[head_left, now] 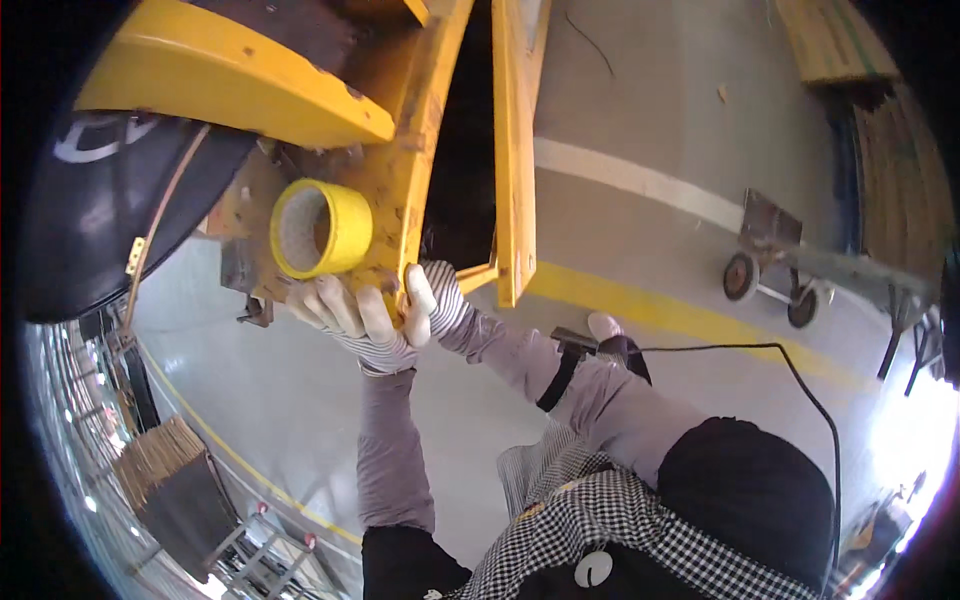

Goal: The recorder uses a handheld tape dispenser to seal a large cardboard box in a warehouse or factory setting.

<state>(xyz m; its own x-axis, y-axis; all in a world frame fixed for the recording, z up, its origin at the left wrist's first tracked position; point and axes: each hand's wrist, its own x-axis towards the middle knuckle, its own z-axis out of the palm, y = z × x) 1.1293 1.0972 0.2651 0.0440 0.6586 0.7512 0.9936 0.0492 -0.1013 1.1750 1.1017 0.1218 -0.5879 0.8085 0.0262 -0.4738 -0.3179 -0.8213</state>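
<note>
My left hand (370, 325), in a striped glove with pale fingertips, grips the lower corner of a yellow metal frame (400, 190). Its fingers lie along the ledge, with the thumb by the upright edge. Just above those fingers a yellow roll of tape (350, 232) rests on its side on the ledge, its hollow core showing. My right hand (445, 293), in a striped glove too, reaches behind the same corner, close to the left thumb. The frame and the left hand hide its fingers. A dark gap opens between the frame and a yellow door-like panel (515, 190).
A black rounded cover (130, 210) with a brown rod hangs at left. A two-wheeled cart (770, 250) stands right, near stacked boards (905, 170). Brown stacked sheets (160, 460) are lower left. A black cable (780, 348) runs beside my right arm.
</note>
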